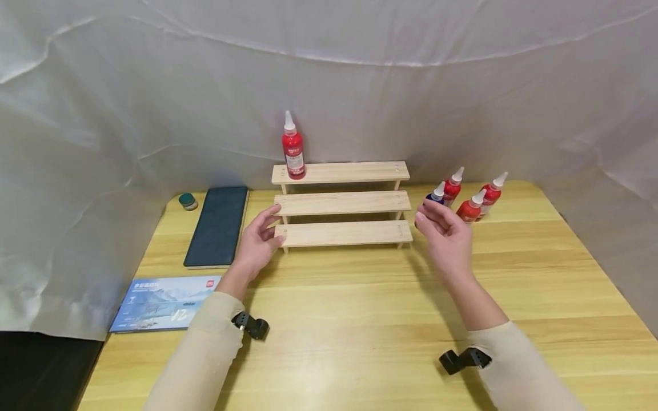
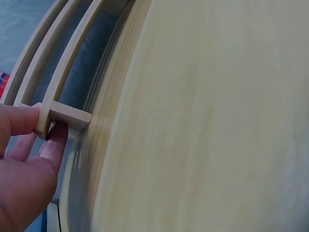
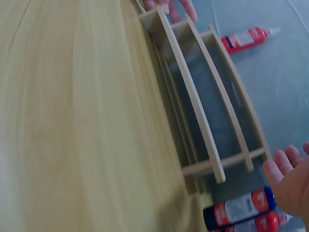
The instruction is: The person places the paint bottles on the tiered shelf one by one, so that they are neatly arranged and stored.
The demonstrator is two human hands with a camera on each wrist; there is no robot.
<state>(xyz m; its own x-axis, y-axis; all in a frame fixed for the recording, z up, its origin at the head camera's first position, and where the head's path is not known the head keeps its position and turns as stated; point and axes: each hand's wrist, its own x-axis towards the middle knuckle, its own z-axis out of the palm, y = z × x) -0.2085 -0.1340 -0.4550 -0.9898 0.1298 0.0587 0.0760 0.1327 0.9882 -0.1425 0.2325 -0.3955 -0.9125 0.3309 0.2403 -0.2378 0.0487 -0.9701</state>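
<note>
A three-tier wooden display rack (image 1: pixel 343 202) stands at the table's back. At its left end my left hand (image 1: pixel 259 240) grips the lowest tier; the left wrist view shows the thumb against the plank's tip (image 2: pixel 46 116) and a finger beneath it. A red bottle with a white nozzle (image 1: pixel 294 154) stands upright on the top tier's left end. My right hand (image 1: pixel 444 237) is raised beside the rack's right end, fingers loosely bent, holding nothing. Just behind that hand are a dark blue bottle (image 3: pixel 240 209), partly hidden in the head view, and several red bottles (image 1: pixel 490 197).
Left of the rack lies a dark notebook (image 1: pixel 217 225), with a small green-lidded jar (image 1: pixel 188 201) behind it. A blue pad with a lake picture (image 1: pixel 161 302) lies nearer on the wooden table (image 1: pixel 334 342). Grey fabric (image 1: pixel 349 85) rises behind and along both sides.
</note>
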